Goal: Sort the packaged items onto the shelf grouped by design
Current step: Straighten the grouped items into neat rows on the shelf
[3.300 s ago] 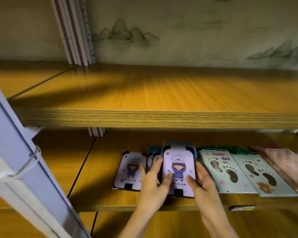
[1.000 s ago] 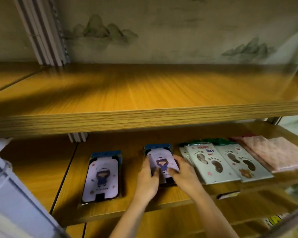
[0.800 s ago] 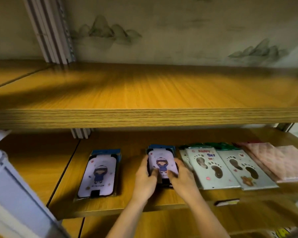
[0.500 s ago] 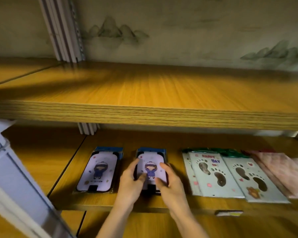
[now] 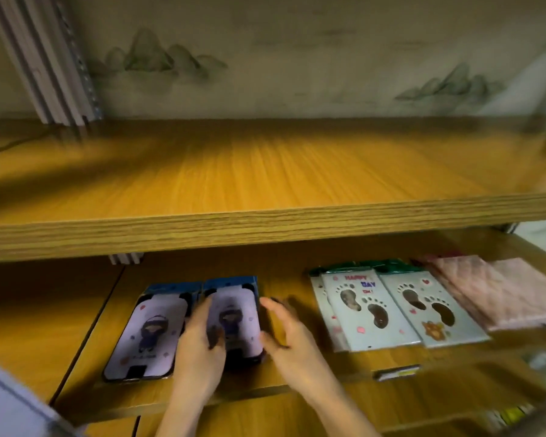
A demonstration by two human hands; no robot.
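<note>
Compared with half a second earlier: girl-design packet [image 5: 234, 320] now shifted left, its long edge touching the matching packet [image 5: 148, 332] where a gap stood before; right hand [image 5: 292, 335] now lifted off the packet, formerly pressed on it.

Left hand [image 5: 199, 345]: flat on the left edge of the shifted packet, fingers [image 5: 202, 310] extended along it, thumb across the lower face; pressing, with no closed grip visible. Right hand: open, fingers spread, just beside the packet's right edge; contact at the lower corner cannot be told through motion blur; nothing held.

Both girl-design packets: flat on the lower shelf [image 5: 281, 378], side by side at left of centre; rectangular, rounded pale lilac card with a small cartoon girl in dark blue, black surround, blue header strip at the far end, glossy wrap.

Footprint packets [image 5: 401, 310]: pale grey cards, dark footprint cut-outs, green headers, overlapping, well apart to the right. Pink quilted packets [image 5: 498, 291]: at the far right, touching the footprint group.

Upper shelf [image 5: 265, 184]: yellow-brown wood grain, layered front edge. Wall [image 5: 297, 52]: faint painted mountains.
</note>
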